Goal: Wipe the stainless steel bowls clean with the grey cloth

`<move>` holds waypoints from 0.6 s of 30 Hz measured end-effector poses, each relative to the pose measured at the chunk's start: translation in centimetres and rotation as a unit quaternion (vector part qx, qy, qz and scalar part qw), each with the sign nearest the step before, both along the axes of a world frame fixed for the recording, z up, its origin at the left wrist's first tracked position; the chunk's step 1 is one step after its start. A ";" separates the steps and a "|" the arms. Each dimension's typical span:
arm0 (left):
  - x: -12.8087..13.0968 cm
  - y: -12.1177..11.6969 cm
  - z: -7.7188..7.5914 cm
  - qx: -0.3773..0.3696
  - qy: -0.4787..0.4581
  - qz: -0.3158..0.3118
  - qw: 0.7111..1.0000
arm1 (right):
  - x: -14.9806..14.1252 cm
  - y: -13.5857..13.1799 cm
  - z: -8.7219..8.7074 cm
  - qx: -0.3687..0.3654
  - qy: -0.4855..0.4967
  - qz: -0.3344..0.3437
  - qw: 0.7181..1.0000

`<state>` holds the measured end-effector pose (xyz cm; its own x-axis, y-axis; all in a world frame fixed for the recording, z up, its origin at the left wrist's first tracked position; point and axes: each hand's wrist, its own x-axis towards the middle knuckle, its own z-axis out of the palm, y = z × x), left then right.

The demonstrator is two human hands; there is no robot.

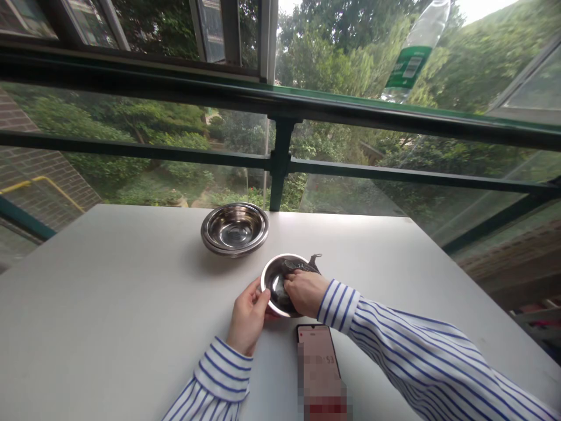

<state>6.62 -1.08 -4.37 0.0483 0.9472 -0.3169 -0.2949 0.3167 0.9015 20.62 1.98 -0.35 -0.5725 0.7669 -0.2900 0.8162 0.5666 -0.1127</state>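
Observation:
A small steel bowl (pixel 276 280) is tilted above the white table, its inside turned toward me. My left hand (pixel 248 313) grips its left rim, thumb on the near edge and fingers underneath. Inside the bowl, my right hand (pixel 307 291) presses a dark grey cloth (pixel 302 266) against the inner wall. One corner of the cloth, with a small loop, sticks out past the far right rim. The right fingertips are partly hidden by the hand and the cloth.
Several nested steel bowls (pixel 235 229) stand at the table's back edge. A phone (pixel 319 365) lies on the white table (pixel 131 321) near my right forearm. Beyond the table runs a dark green railing (pixel 197 155) with glass, and a plastic bottle (pixel 412 61) stands on the upper ledge.

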 end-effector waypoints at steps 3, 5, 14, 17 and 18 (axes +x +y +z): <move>0.1 -0.2 -0.1 0.007 0.007 0.002 1.000 | 0.3 -0.9 0.6 -0.026 -0.021 -0.001 0.999; 0.2 -0.2 -0.2 0.007 0.006 0.000 1.000 | 0.3 -1.4 0.9 -0.040 -0.017 0.001 0.999; -0.1 0.1 0.1 -0.017 -0.002 -0.047 0.999 | -0.2 -0.3 -0.6 -0.033 0.089 0.001 0.995; -0.1 0.1 -0.1 -0.018 -0.004 -0.032 0.999 | -0.5 0.1 -0.9 -0.035 0.109 -0.034 0.993; -0.1 0.1 -0.2 -0.016 -0.005 -0.028 0.999 | -0.7 0.1 -0.9 -0.042 0.122 -0.044 0.991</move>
